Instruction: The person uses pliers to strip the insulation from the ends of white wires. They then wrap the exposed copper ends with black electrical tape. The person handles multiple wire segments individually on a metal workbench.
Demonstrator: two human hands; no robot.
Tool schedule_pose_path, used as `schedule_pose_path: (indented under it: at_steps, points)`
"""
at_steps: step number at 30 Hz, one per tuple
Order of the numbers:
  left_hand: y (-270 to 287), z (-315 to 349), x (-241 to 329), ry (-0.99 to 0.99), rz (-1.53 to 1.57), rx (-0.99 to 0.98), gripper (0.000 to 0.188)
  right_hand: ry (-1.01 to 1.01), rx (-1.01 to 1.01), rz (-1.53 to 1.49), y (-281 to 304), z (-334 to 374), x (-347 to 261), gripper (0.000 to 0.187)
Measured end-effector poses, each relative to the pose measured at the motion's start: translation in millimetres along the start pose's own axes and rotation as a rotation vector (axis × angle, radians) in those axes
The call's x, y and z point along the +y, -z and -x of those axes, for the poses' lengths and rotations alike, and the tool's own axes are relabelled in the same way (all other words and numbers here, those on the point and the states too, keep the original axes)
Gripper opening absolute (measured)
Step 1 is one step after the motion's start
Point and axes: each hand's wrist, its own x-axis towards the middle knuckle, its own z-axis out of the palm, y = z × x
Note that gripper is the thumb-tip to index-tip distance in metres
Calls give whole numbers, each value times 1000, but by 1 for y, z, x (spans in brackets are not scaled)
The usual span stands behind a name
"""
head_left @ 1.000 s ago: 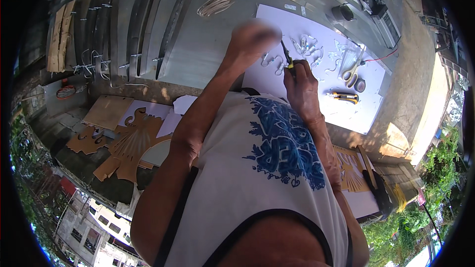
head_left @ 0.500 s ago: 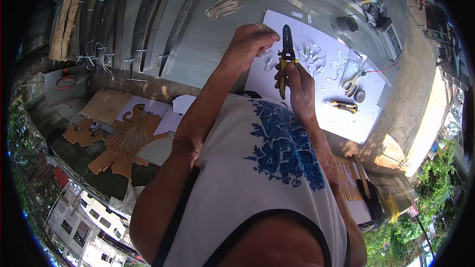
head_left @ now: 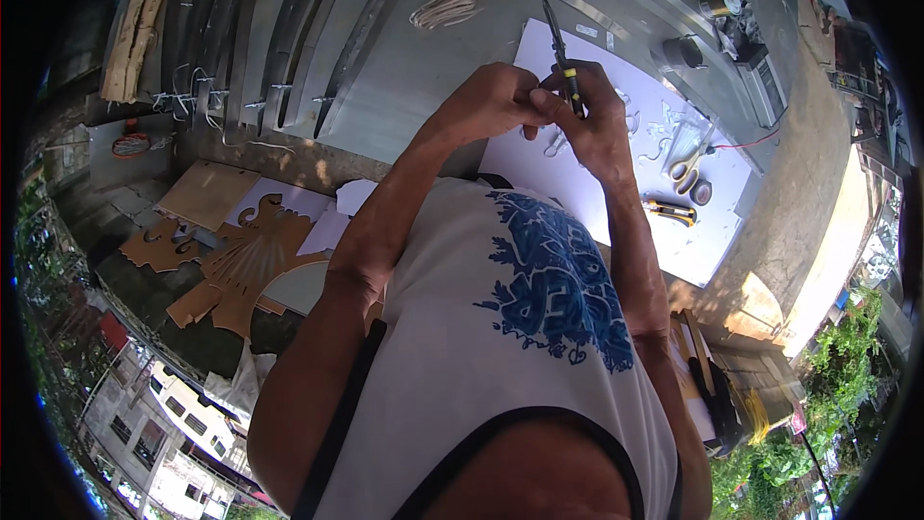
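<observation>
My right hand [head_left: 597,120] is closed around a wire stripper [head_left: 555,34] with black jaws and yellow on its handles. The tool stands edge-on, its tip pointing away from me. Close against it, my left hand [head_left: 491,104] is closed, its fingertips meeting those of the right. Whatever the left fingers pinch is hidden between the hands. Under both hands lies a white sheet [head_left: 674,250] with several clear, curled pieces [head_left: 659,130] scattered on it. Scissors [head_left: 683,169], a tape roll [head_left: 702,193] and a yellow-black utility knife [head_left: 671,213] rest to the right.
Beyond my left hand, a bundle of pale wire [head_left: 445,6] lies on the grey metal table [head_left: 385,67]. Long dark curved strips [head_left: 361,24] with white ties fill the left side. A dark can [head_left: 681,52] stands at the far right. Brown cut-out boards [head_left: 260,250] lie lower left.
My hands have come together, the right moving up and inward. The wire stripper has turned from its broad face to its edge, and its tip is farther from me.
</observation>
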Motion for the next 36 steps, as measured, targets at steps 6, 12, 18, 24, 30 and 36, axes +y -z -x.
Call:
schedule_pose_path:
  at_steps: [6, 12, 18, 24, 30, 36]
  points:
    - [-6, 2, 6, -28, 58, 106, 14, -163, 77, -167, -8, -1, 17, 26]
    - [-10, -2, -3, -137, 212, 164, 16, -258, 120, -525, -6, 10, 26, 28]
    - [2, 0, -10, -28, 247, 219, 16, -327, 37, -342, 10, 30, 20, 28]
    - [3, 0, -7, -98, 323, 354, 16, -412, -180, -390, 12, 57, 17, 33]
    - [6, -1, -9, -70, 250, 294, 18, -433, -228, -385, 9, 59, 12, 37]
    - [8, -4, -16, -64, 261, 220, 18, -433, -238, -374, 7, 59, 11, 38]
